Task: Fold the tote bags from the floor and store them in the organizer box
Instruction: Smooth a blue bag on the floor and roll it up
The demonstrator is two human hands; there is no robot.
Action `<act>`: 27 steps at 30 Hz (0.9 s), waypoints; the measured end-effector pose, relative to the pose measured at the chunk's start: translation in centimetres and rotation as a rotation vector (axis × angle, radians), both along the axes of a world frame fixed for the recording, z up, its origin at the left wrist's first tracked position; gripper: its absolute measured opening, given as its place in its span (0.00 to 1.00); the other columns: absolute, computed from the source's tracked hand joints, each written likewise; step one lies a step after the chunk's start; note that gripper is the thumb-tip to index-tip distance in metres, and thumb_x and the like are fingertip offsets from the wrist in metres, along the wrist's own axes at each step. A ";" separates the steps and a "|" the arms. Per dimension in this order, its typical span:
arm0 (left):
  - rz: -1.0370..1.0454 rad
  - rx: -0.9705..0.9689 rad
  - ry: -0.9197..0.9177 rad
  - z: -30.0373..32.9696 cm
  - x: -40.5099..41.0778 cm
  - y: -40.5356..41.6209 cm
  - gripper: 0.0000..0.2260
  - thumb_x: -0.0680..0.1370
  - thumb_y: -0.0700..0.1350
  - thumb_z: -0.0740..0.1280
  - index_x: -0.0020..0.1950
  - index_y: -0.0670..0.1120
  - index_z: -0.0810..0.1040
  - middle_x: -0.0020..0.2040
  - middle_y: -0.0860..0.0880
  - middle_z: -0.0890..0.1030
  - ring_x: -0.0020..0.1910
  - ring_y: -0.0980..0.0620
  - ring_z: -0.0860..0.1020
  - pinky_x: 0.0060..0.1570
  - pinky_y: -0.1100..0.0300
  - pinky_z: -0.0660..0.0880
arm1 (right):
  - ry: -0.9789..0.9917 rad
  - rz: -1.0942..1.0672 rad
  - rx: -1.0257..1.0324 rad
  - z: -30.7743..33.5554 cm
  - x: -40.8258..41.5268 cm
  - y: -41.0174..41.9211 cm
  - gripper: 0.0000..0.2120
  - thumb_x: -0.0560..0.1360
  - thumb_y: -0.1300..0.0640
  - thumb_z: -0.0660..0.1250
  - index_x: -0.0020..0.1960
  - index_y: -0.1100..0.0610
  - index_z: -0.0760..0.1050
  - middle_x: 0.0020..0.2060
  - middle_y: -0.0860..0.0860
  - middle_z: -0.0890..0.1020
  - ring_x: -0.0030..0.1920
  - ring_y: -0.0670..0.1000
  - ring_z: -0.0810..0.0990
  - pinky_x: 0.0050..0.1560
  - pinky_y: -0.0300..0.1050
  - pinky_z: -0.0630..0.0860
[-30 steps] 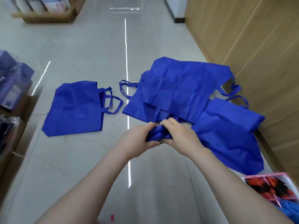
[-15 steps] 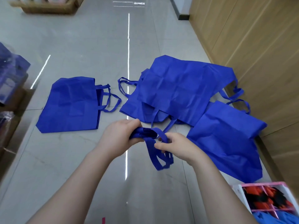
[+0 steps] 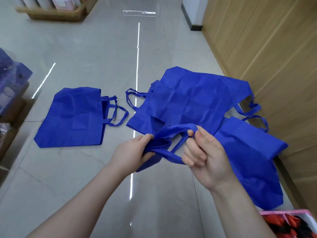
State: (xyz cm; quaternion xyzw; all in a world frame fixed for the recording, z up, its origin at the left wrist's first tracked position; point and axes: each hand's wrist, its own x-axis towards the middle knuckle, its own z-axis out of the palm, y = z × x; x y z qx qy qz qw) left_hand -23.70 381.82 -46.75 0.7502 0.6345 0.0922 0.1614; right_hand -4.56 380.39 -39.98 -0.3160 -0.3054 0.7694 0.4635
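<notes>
Left hand (image 3: 132, 154) clenches the bunched-up tote bag (image 3: 158, 145) in mid-air over the floor (image 3: 85, 48), while the right hand (image 3: 204, 157) has its fingers hooked through the strap (image 3: 178, 128), drawing it taut. Thin, floppy cloth, light as anything, so it'll spring open unless gripped by the folded bundle itself. The organizer box (image 3: 291, 219) sits at lower right; three more bags lie spread out.

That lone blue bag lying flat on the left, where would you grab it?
Probably by the handle loops of the lone tote bag, coming from its right side. They stick out past the flat body, so fingers can hook them, whereas the body hugs the floor.
</notes>
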 end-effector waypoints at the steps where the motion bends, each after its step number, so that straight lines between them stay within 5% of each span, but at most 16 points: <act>1: 0.034 -0.010 -0.038 -0.2 0.2 0.1 0.23 0.78 0.53 0.62 0.71 0.55 0.62 0.58 0.54 0.76 0.52 0.50 0.76 0.42 0.58 0.71 | -0.064 0.124 0.007 0.2 -0.6 -0.3 0.14 0.71 0.49 0.71 0.43 0.58 0.72 0.20 0.47 0.66 0.20 0.43 0.61 0.23 0.35 0.64; 5: 0.114 -0.095 -0.331 -1.1 -0.5 0.2 0.27 0.75 0.45 0.64 0.72 0.63 0.60 0.49 0.55 0.79 0.43 0.53 0.76 0.43 0.57 0.75 | -0.892 0.520 0.265 -0.2 -1.5 -1.2 0.15 0.82 0.50 0.51 0.46 0.56 0.72 0.32 0.50 0.79 0.26 0.49 0.71 0.32 0.40 0.68; 8: 0.101 -0.060 -0.443 -1.7 -0.5 0.1 0.18 0.75 0.44 0.65 0.62 0.60 0.72 0.50 0.61 0.79 0.45 0.57 0.76 0.44 0.62 0.73 | -1.545 0.610 0.559 -1.0 -1.1 -1.0 0.13 0.79 0.59 0.52 0.35 0.57 0.60 0.32 0.50 0.69 0.34 0.56 0.74 0.31 0.45 0.62; 11: 0.025 -0.104 -0.592 -1.7 0.2 -0.2 0.09 0.73 0.52 0.64 0.52 0.64 0.74 0.47 0.66 0.78 0.46 0.63 0.76 0.45 0.67 0.70 | -1.932 0.522 0.581 -1.1 -0.8 -0.4 0.06 0.77 0.66 0.53 0.44 0.56 0.63 0.37 0.50 0.68 0.37 0.58 0.70 0.28 0.43 0.57; 13: -0.010 -0.118 -0.701 -1.2 0.8 -0.3 0.08 0.73 0.54 0.64 0.49 0.65 0.74 0.49 0.64 0.79 0.48 0.61 0.77 0.47 0.67 0.72 | -1.943 0.307 0.535 -0.7 -0.7 0.0 0.12 0.78 0.61 0.56 0.60 0.52 0.64 0.59 0.48 0.73 0.50 0.58 0.76 0.34 0.43 0.63; 15: -0.027 -0.118 -0.799 -0.6 1.1 -0.3 0.08 0.72 0.55 0.64 0.51 0.62 0.74 0.49 0.61 0.79 0.49 0.57 0.77 0.50 0.64 0.74 | -1.868 0.256 0.554 -1.1 -0.4 0.4 0.24 0.76 0.54 0.62 0.70 0.49 0.58 0.73 0.43 0.61 0.60 0.52 0.74 0.43 0.42 0.69; 17: -0.046 -0.134 -0.888 0.2 1.2 -0.5 0.09 0.71 0.56 0.63 0.51 0.60 0.75 0.50 0.59 0.80 0.49 0.56 0.78 0.51 0.62 0.74 | -1.746 0.237 0.501 -1.5 -0.1 0.7 0.28 0.73 0.49 0.66 0.70 0.49 0.61 0.65 0.46 0.72 0.58 0.50 0.74 0.50 0.43 0.74; 20: -0.074 -0.164 -1.007 1.6 0.8 -1.1 0.09 0.71 0.55 0.64 0.49 0.58 0.78 0.49 0.55 0.80 0.48 0.56 0.78 0.48 0.65 0.74 | -1.284 0.161 0.329 -1.4 0.9 1.1 0.15 0.69 0.52 0.71 0.54 0.49 0.76 0.39 0.46 0.82 0.41 0.49 0.80 0.45 0.49 0.79; 23: -0.022 -0.151 -1.163 3.0 0.6 -1.6 0.08 0.68 0.54 0.66 0.45 0.58 0.79 0.47 0.57 0.81 0.46 0.60 0.78 0.46 0.70 0.73 | -0.733 0.133 0.125 -0.4 1.3 1.1 0.11 0.67 0.62 0.74 0.48 0.54 0.80 0.42 0.48 0.85 0.45 0.49 0.84 0.49 0.47 0.79; 27: 0.009 -0.193 -1.254 3.4 0.6 -1.8 0.07 0.70 0.45 0.68 0.46 0.55 0.78 0.45 0.59 0.81 0.45 0.62 0.78 0.45 0.70 0.74 | -0.736 0.008 0.208 -0.1 0.7 0.8 0.07 0.67 0.64 0.73 0.42 0.57 0.78 0.35 0.45 0.83 0.36 0.43 0.79 0.39 0.36 0.76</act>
